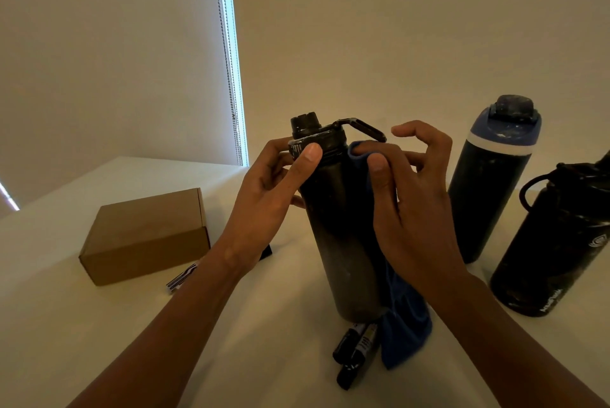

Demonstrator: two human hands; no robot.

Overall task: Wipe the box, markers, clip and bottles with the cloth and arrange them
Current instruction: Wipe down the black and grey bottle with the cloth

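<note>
my left hand (267, 196) grips black bottle (343, 242) neck | right hand (409, 206) pinches blue cloth (409, 325) on it

A slim, bare left forearm (171, 325) runs up from the lower left of the frame, and a matching bare right forearm (515, 341) runs up from the lower right. Both are uncovered from the picture's edge to the wrist. The bare left hand (270, 196) shows at centre and the bare right hand (409, 209) just right of centre. The left thumbnail (312, 152) and right thumbnail (376, 165) are short and neatly trimmed. The fingers are long and slender.
</note>
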